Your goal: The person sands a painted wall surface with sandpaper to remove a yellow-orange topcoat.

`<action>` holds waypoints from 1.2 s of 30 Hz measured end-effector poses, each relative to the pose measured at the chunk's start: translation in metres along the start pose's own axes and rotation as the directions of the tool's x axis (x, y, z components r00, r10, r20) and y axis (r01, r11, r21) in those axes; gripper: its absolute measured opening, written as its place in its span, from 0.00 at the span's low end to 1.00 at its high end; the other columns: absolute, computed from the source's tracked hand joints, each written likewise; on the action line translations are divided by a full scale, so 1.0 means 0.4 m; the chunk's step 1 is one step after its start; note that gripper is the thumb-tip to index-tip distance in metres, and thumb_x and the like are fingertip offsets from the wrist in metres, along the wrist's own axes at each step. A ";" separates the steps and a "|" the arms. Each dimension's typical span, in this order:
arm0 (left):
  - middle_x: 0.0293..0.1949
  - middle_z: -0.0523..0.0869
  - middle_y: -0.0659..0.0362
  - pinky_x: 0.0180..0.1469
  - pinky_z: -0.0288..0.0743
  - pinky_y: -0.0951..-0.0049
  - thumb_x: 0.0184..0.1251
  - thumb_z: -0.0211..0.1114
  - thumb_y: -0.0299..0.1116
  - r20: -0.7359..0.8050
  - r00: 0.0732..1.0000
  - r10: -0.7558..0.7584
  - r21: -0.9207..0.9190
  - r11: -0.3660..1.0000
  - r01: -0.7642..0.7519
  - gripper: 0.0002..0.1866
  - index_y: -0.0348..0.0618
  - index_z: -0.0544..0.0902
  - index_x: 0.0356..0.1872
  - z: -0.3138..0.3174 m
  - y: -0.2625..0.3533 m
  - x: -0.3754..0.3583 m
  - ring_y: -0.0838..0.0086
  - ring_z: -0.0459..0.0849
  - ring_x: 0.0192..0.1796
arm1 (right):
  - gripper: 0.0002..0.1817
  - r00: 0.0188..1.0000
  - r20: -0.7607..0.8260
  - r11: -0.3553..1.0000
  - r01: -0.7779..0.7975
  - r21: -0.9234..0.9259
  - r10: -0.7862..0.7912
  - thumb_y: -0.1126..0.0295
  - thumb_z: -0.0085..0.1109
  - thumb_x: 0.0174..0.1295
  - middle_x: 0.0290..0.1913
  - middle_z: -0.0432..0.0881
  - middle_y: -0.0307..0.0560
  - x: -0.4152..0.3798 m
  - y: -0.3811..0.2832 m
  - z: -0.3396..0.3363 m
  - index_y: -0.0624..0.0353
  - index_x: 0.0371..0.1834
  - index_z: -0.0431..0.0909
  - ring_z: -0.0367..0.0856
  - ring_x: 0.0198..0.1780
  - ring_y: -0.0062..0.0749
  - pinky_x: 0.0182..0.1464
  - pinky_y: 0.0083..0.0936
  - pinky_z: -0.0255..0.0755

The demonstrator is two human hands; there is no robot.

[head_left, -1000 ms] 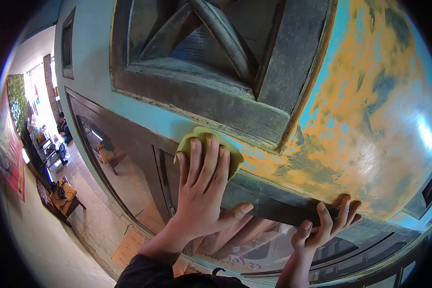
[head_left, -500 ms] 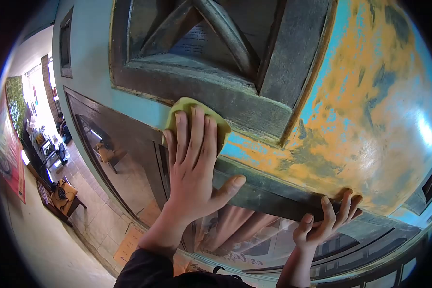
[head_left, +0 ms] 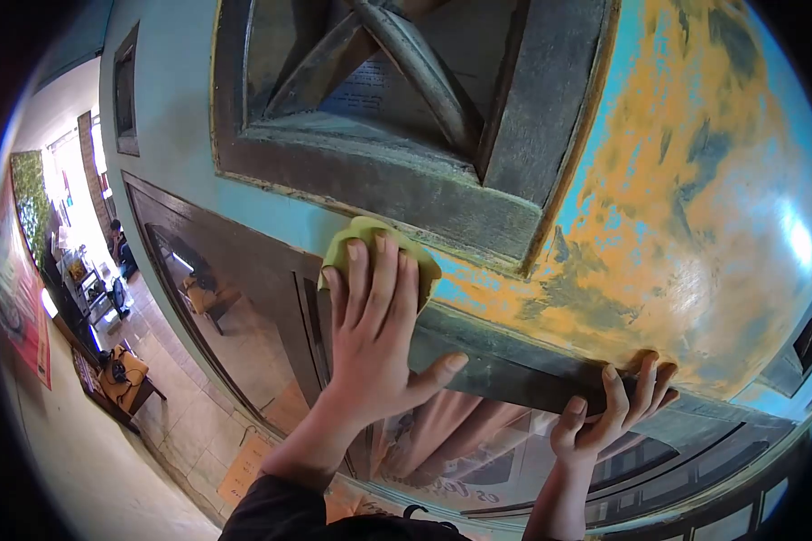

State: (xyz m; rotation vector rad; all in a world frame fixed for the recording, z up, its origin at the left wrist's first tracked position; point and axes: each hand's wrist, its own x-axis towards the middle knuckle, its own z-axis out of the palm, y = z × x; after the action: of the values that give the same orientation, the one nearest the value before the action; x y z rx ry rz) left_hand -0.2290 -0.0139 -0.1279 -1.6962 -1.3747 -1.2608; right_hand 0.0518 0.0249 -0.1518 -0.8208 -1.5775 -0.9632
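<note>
My left hand [head_left: 370, 334] presses a yellow-green sheet [head_left: 366, 231] flat against the wall strip below the dark wooden window frame [head_left: 379, 185]. Its fingers point up over the sheet, with the thumb stretched out to the right. My right hand [head_left: 615, 406] rests its spread fingertips on the dark wooden beam [head_left: 514, 370], and I see nothing held in it. Patchy orange and turquoise paint covers the wall [head_left: 677, 198] right of the window frame.
Below the beam is a glass pane with curtains [head_left: 451, 433] and lettering. At the left, a chair [head_left: 124, 379] stands on the tiled floor [head_left: 185, 419], and a person [head_left: 122, 248] is farther back. A red banner [head_left: 23, 307] hangs at the far left.
My left hand and the sheet have moved down and slightly right, away from the window frame's lower edge. My right hand has stayed nearly in place.
</note>
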 end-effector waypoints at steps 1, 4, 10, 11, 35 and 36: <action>0.80 0.53 0.38 0.79 0.30 0.37 0.71 0.55 0.64 0.012 1.000 0.006 0.019 1.000 -0.006 0.49 0.27 0.59 0.76 -0.005 -0.012 0.003 0.41 0.43 0.83 | 0.22 1.000 0.002 1.000 -0.006 0.000 0.006 0.51 0.45 0.75 0.77 0.63 0.61 0.000 -0.001 0.000 0.50 0.62 0.74 0.47 0.83 0.62 0.80 0.64 0.27; 0.80 0.53 0.38 0.78 0.30 0.35 0.71 0.55 0.63 -0.024 0.999 -0.027 -0.021 0.999 0.026 0.49 0.27 0.59 0.76 -0.016 -0.032 0.028 0.41 0.43 0.83 | 0.22 1.000 0.009 1.000 -0.013 0.004 0.013 0.51 0.45 0.75 0.77 0.64 0.61 -0.001 -0.003 -0.001 0.50 0.62 0.74 0.47 0.83 0.62 0.80 0.64 0.26; 0.80 0.55 0.38 0.78 0.30 0.36 0.71 0.55 0.63 0.012 0.999 0.042 -0.015 0.999 -0.041 0.48 0.27 0.60 0.76 0.003 -0.003 -0.018 0.41 0.44 0.83 | 0.23 1.000 0.014 1.000 -0.021 0.001 0.021 0.50 0.45 0.75 0.77 0.64 0.61 -0.001 -0.004 -0.001 0.51 0.63 0.73 0.47 0.83 0.62 0.80 0.63 0.26; 0.80 0.55 0.38 0.79 0.30 0.38 0.70 0.56 0.63 0.043 0.999 0.029 0.002 1.000 -0.030 0.49 0.26 0.60 0.76 -0.008 -0.018 -0.011 0.41 0.44 0.83 | 0.23 1.000 0.015 1.000 -0.024 0.002 0.024 0.50 0.45 0.75 0.77 0.64 0.61 0.000 -0.006 -0.002 0.52 0.63 0.73 0.47 0.83 0.62 0.80 0.63 0.26; 0.81 0.48 0.35 0.80 0.32 0.42 0.71 0.56 0.58 -0.106 0.985 -0.135 -0.028 0.991 0.133 0.50 0.27 0.51 0.79 -0.004 -0.056 0.029 0.37 0.40 0.83 | 0.26 0.999 0.028 0.999 -0.027 0.022 0.026 0.49 0.47 0.75 0.77 0.64 0.62 -0.004 -0.006 -0.006 0.54 0.66 0.68 0.46 0.83 0.63 0.80 0.63 0.25; 0.81 0.49 0.35 0.79 0.32 0.40 0.71 0.55 0.59 -0.087 0.991 -0.098 -0.022 0.995 0.097 0.49 0.26 0.52 0.78 0.003 -0.040 0.016 0.37 0.41 0.83 | 0.25 0.999 0.022 0.999 -0.025 0.026 0.024 0.49 0.47 0.75 0.76 0.64 0.61 -0.003 -0.007 -0.006 0.54 0.66 0.68 0.46 0.83 0.63 0.80 0.63 0.25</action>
State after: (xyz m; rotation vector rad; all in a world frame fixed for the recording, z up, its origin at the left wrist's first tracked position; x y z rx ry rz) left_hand -0.2439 -0.0060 -0.1239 -1.5829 -1.4126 -1.3891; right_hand 0.0506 0.0217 -0.1532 -0.8333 -1.5922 -0.9169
